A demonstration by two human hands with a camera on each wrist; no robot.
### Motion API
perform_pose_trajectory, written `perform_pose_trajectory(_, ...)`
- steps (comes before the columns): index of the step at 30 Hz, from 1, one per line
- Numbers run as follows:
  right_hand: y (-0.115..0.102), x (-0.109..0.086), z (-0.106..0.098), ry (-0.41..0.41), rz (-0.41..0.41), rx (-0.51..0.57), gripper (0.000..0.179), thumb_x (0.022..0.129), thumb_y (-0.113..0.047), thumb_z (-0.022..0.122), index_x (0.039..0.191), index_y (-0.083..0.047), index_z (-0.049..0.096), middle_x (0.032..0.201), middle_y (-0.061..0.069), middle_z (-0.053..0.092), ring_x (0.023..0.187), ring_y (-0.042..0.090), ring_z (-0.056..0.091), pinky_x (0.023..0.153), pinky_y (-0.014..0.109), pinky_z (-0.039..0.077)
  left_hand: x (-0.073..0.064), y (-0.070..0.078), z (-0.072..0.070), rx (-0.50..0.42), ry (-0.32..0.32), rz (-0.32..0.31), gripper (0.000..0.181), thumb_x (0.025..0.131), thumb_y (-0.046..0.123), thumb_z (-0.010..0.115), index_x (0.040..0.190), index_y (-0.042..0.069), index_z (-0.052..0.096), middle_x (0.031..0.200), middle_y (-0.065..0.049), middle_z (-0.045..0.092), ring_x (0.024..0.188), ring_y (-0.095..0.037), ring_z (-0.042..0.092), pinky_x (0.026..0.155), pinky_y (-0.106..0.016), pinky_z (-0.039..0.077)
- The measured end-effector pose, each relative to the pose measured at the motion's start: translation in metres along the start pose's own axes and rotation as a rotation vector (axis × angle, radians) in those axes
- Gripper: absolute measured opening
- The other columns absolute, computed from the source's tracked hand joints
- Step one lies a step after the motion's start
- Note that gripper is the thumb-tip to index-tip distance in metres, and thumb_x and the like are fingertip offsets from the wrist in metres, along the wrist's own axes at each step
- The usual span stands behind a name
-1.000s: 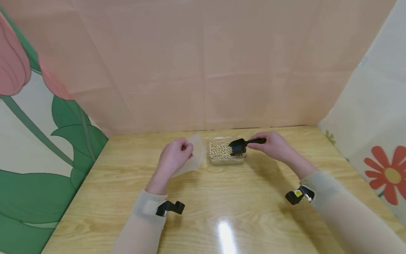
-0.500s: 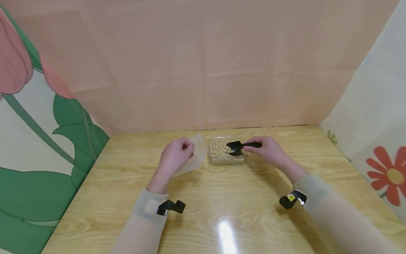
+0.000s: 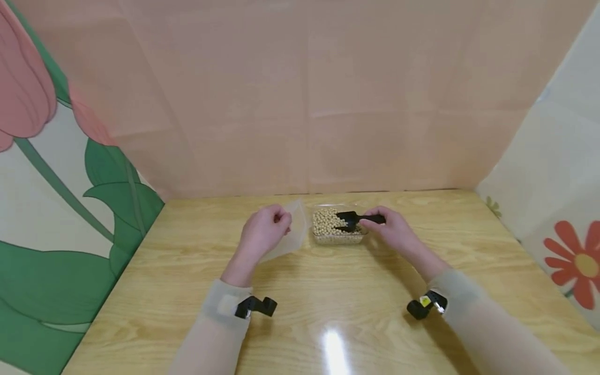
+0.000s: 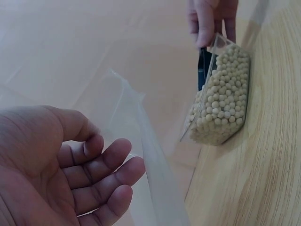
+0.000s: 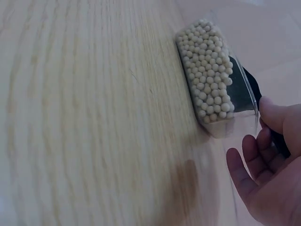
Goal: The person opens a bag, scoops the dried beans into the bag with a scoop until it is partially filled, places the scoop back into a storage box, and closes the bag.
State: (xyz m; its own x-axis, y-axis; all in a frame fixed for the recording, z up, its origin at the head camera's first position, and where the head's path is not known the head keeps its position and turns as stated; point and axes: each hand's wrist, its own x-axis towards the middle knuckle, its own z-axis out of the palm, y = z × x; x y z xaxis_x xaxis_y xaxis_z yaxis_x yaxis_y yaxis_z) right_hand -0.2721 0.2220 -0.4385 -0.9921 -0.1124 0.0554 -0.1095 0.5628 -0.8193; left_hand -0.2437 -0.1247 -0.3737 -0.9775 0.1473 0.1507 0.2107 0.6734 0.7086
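Note:
A clear plastic box [image 3: 338,239] full of small round cream-coloured beads [image 5: 203,70] stands on the table toward its back. My right hand [image 3: 391,229] grips the handle of a black scoop [image 3: 349,220], whose blade is sunk among the beads at the box's right side. Left of the box, my left hand [image 3: 265,232] pinches a thin, translucent plastic bag [image 4: 146,155] between thumb and forefinger. The other left fingers are loosely bent beside the bag in the left wrist view. The bag hangs above the table, close to the box's left side.
The wooden table [image 3: 300,291] ends at the back against a pink cloth wall [image 3: 300,104]. Floral panels flank it, with green leaves [image 3: 61,281] at left and a red flower [image 3: 581,263] at right. A wrist camera [image 3: 255,307] sticks out from the left sleeve.
My right hand has moved left and down, pushing the scoop further into the beads and lowering its handle. The left hand and bag have stayed nearly still relative to the table.

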Motion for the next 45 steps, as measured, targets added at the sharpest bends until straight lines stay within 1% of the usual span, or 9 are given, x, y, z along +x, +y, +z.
perform_pose_trajectory(3,0.002,0.001,0.004,-0.011,0.007,0.045,0.036,0.108,-0.032,0.073,0.129,-0.003,0.068,0.130,0.019,0.071,0.117,0.032,0.066,0.099,0.041,0.053,0.000,-0.001,-0.003,0.008,0.008,-0.010,0.023,0.108,0.024,0.059,0.091,0.016,0.071,0.083,0.005,0.073,0.074,-0.019,0.065,0.072,-0.039,0.050)
perform_pose_trajectory(6,0.007,0.002,0.008,-0.009,0.015,0.084,0.038,0.109,-0.033,0.073,0.131,-0.002,0.068,0.131,0.018,0.071,0.120,0.031,0.065,0.103,0.040,0.051,0.000,-0.004,-0.002,0.008,0.006,-0.018,0.023,0.108,0.025,0.060,0.091,0.016,0.072,0.084,0.005,0.073,0.075,-0.019,0.065,0.072,-0.039,0.049)
perform_pose_trajectory(13,0.011,0.002,0.010,0.022,0.035,0.113,0.042,0.109,-0.034,0.073,0.134,-0.001,0.067,0.132,0.019,0.070,0.118,0.025,0.063,0.095,0.024,0.050,-0.001,-0.005,-0.002,-0.002,0.008,-0.031,0.024,0.109,0.025,0.059,0.091,0.016,0.071,0.084,0.004,0.073,0.075,-0.020,0.065,0.071,-0.039,0.049)
perform_pose_trajectory(18,0.017,-0.002,0.013,0.040,0.081,0.167,0.045,0.109,-0.034,0.072,0.138,0.000,0.066,0.138,0.020,0.067,0.124,0.025,0.059,0.101,0.024,0.045,-0.004,-0.004,-0.002,-0.002,0.010,-0.043,0.024,0.110,0.024,0.059,0.090,0.016,0.071,0.083,0.004,0.073,0.074,-0.019,0.064,0.070,-0.038,0.048)
perform_pose_trajectory(21,0.020,-0.002,0.017,0.061,0.104,0.234,0.047,0.109,-0.034,0.073,0.140,0.001,0.065,0.141,0.018,0.064,0.124,0.022,0.057,0.102,0.024,0.042,-0.004,-0.004,-0.001,-0.007,0.007,-0.037,0.024,0.110,0.024,0.059,0.091,0.016,0.071,0.084,0.004,0.073,0.073,-0.019,0.064,0.069,-0.038,0.049)
perform_pose_trajectory(27,0.022,0.000,0.021,0.086,0.105,0.341,0.048,0.108,-0.030,0.074,0.140,0.004,0.063,0.134,0.011,0.064,0.114,0.010,0.060,0.096,0.017,0.049,-0.005,-0.002,0.002,-0.014,0.010,-0.034,0.024,0.109,0.023,0.059,0.089,0.016,0.071,0.083,0.005,0.073,0.072,-0.019,0.064,0.070,-0.038,0.049)
perform_pose_trajectory(32,0.017,-0.002,0.021,0.084,0.119,0.418,0.045,0.109,-0.026,0.073,0.140,0.005,0.062,0.130,0.006,0.063,0.110,0.008,0.064,0.098,0.023,0.054,-0.006,-0.004,0.003,-0.008,0.013,-0.032,0.024,0.109,0.024,0.059,0.089,0.017,0.070,0.083,0.006,0.073,0.072,-0.018,0.064,0.070,-0.039,0.049)
perform_pose_trajectory(36,0.013,-0.007,0.018,0.100,0.123,0.411,0.047,0.109,-0.028,0.073,0.141,0.004,0.061,0.130,0.007,0.062,0.110,0.010,0.062,0.100,0.028,0.055,-0.006,-0.006,0.006,0.006,0.011,-0.026,0.024,0.109,0.025,0.059,0.089,0.017,0.070,0.083,0.007,0.073,0.072,-0.018,0.064,0.070,-0.038,0.049)
perform_pose_trajectory(45,-0.001,-0.012,0.009,0.119,0.080,0.409,0.051,0.109,-0.031,0.073,0.144,0.003,0.060,0.135,0.002,0.060,0.112,0.010,0.060,0.098,0.025,0.053,-0.004,-0.005,0.004,0.015,0.025,-0.011,0.023,0.109,0.024,0.060,0.090,0.017,0.070,0.084,0.007,0.073,0.071,-0.017,0.063,0.070,-0.038,0.049)
